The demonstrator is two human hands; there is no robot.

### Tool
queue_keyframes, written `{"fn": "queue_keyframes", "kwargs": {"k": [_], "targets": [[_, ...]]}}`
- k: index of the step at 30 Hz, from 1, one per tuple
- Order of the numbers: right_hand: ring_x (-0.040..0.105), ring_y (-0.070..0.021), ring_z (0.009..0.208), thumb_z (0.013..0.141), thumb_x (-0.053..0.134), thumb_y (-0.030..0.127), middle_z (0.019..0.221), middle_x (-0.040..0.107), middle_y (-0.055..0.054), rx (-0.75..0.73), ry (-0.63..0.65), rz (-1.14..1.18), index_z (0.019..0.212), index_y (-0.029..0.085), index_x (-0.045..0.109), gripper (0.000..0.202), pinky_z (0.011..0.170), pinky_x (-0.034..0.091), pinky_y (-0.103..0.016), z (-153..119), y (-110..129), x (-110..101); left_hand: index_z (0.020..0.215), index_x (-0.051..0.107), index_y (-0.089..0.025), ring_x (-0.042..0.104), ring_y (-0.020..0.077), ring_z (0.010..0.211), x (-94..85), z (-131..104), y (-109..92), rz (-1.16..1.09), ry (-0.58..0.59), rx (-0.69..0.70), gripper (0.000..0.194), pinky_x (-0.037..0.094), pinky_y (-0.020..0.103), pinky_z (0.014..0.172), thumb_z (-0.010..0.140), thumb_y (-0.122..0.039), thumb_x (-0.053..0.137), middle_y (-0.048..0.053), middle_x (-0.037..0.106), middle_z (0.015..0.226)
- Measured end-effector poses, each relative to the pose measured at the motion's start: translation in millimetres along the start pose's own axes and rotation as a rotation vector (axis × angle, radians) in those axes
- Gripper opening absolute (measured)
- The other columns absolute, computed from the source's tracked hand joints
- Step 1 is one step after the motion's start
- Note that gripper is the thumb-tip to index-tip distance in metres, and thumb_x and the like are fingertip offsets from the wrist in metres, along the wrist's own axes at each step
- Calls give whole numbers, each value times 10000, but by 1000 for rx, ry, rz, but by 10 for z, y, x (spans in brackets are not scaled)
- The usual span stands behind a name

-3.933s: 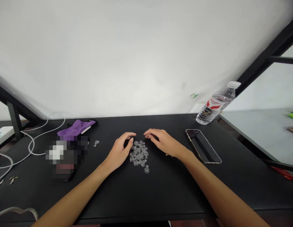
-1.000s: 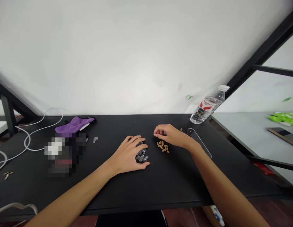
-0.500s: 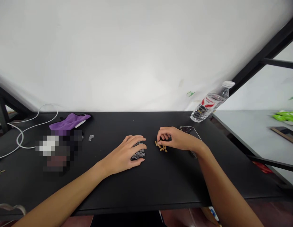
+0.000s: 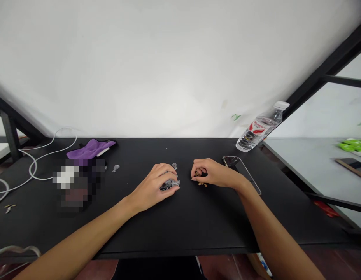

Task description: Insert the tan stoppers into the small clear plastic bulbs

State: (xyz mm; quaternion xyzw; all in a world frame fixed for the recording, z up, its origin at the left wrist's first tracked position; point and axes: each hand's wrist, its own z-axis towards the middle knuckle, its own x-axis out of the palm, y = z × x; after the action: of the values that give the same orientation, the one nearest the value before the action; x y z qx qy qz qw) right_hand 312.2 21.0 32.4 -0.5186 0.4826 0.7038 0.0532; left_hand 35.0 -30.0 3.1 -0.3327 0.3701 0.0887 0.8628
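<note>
My left hand (image 4: 155, 186) is cupped around a pile of small clear, glassy pieces (image 4: 169, 183) on the black table. Its fingers curve over the far side and the thumb lies along the near side. One loose clear piece (image 4: 174, 166) sits just beyond the fingertips. To the right, my right hand (image 4: 208, 171) rests with bent fingers and thumb close together over a little heap of tan, cork-like pieces (image 4: 202, 184). The fingers partly hide this heap. Another clear piece (image 4: 116, 168) lies apart, left of my left hand.
A phone (image 4: 244, 171) lies beside my right wrist, with a water bottle (image 4: 258, 128) behind it. At the left are a purple cloth item (image 4: 90, 149), a blurred-out patch and a white cable (image 4: 31, 171). A pale wall (image 4: 169, 77) rises behind the table (image 4: 174, 229).
My left fingers have drawn in around the clear pieces, and one piece now shows beyond them. My right hand has closed down over the tan pieces, covering more of them.
</note>
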Motion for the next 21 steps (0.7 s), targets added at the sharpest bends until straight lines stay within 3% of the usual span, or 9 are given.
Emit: {"fn": "queue_keyframes", "kwargs": {"k": [4, 8, 14, 21], "targets": [[544, -159, 704, 909, 689, 328, 857, 639, -42, -40, -50, 75, 857, 203, 761, 153, 659, 457, -293, 10, 78, 8, 1065, 625, -227, 642, 207, 970, 1, 12, 14, -44, -201, -18, 106, 493, 384, 899, 973, -233, 676, 53, 684, 1003], [640, -198, 833, 927, 691, 366, 941, 731, -62, -88, -130, 245, 884, 201, 742, 178, 786, 504, -336, 36, 207, 53, 1049, 632, -221, 644, 199, 923, 4, 10, 21, -77, -277, -46, 85, 514, 374, 851, 974, -232, 670, 52, 689, 972], [641, -196, 878, 903, 739, 331, 955, 707, -69, -150, -241, 489, 944, 194, 713, 145, 819, 536, -345, 87, 336, 192, 1044, 635, -218, 644, 192, 916, 14, 2, 22, -102, -281, -39, 111, 517, 368, 844, 955, -218, 702, 44, 686, 961], [706, -204, 925, 902, 754, 347, 1003, 724, -76, -158, -250, 574, 966, 194, 721, 168, 887, 590, -375, 106, 401, 255, 1051, 643, -216, 651, 190, 905, 29, 8, 18, -141, -262, -37, 118, 539, 354, 817, 952, -222, 706, 53, 681, 969]]}}
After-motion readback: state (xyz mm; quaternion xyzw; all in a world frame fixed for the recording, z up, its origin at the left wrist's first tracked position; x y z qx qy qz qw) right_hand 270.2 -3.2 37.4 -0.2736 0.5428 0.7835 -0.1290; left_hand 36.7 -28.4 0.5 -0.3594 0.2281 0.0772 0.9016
